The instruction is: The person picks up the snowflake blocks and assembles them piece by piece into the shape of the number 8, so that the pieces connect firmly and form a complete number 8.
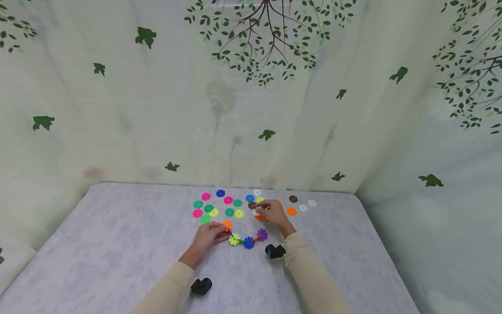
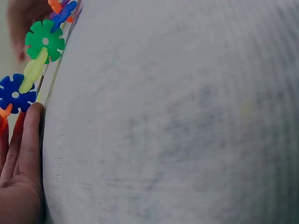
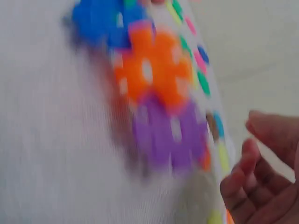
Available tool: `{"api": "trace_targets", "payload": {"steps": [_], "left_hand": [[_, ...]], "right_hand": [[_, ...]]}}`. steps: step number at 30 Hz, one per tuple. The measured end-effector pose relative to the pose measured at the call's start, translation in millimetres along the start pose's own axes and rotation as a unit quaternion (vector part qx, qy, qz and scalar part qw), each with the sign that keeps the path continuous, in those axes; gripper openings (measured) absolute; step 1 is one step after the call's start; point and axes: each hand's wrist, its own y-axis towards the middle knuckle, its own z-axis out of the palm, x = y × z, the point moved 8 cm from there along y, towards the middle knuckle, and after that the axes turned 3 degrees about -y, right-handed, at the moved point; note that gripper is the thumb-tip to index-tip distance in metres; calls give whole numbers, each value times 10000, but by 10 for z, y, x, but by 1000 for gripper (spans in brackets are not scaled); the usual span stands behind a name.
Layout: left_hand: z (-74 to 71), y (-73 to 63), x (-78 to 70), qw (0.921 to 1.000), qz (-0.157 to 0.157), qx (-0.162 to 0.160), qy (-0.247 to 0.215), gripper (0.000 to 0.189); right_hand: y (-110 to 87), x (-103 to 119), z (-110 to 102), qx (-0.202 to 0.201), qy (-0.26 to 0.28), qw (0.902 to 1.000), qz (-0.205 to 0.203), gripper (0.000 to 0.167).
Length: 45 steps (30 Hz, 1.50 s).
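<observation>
Chain [image 1: 249, 243]: seven discs joined; ends apart;
Left hand [image 1: 210, 235]: pinches orange end disc [image 1: 227, 224], chain's 10 o'clock;
Right hand [image 1: 273, 213]: fingertips parted, unladen; chain's 1 o'clock;
Loose discs [image 1: 229, 212]: unjoined; chain's 12 o'clock

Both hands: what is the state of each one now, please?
Left hand: holding the orange interlocking disc at the end of the chain.
Right hand: open, holding nothing.

Left forearm [image 1: 168, 290] slanting toward one o'clock, left hand [image 1: 210, 236] pinching. Right forearm [image 1: 311, 274] slanting toward eleven, right hand [image 1: 272, 213] hovering at two o'clock from left, thumb [image 3: 274, 133] standing apart from fingertips [image 3: 232, 184].
</observation>
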Motion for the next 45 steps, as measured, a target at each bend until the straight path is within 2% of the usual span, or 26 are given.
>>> {"api": "trace_targets", "payload": {"steps": [3,5,8,14,16,18,21,23,25,29,33,38,45], "left_hand": [[-43,-29,-36,10000,33,-27,12,19],[-71,-32,-38,10000,-9,-48,10,19],[-102,-23,-24,9999,-81,-67,-40,20],[-80,35,5,9995,-168,20,-250,25],[-71,40,-10,9996,-159,64,-243,26],[-75,44,-21,9996,-173,48,-227,25],[-77,36,-32,9995,-219,63,-229,27],[-75,49,-23,9993,-262,38,-249,27],[-71,54,-18,9992,-294,22,-255,28],[-62,57,-11,9993,-332,-23,-194,30],[-45,39,4,9992,-353,-34,-173,31],[-21,20,28,9992,-361,-35,-190,32],[-19,12,35,9991,-406,-93,-98,30]], "right_hand": [[-3,-241,-280,-694,-468,9957,397,19],[-14,-361,-387,-872,-725,9915,637,21],[-29,-454,-430,-754,-878,9897,838,25],[-48,-437,-467,-619,-1057,9882,923,23],[-44,-422,-489,-639,-950,9896,874,21],[-34,-409,-480,-614,-570,9936,754,19],[-21,-329,-397,-389,423,9979,301,15],[-22,-208,-285,-71,1021,9947,3,15],[-30,-38,-141,337,1326,9902,-282,15],[-29,288,167,933,1511,9828,-512,17],[-5,466,436,1229,1694,9764,-537,23],[5,525,625,1293,1842,9730,-507,26],[-2,526,702,1191,1922,9731,-443,21]]}}
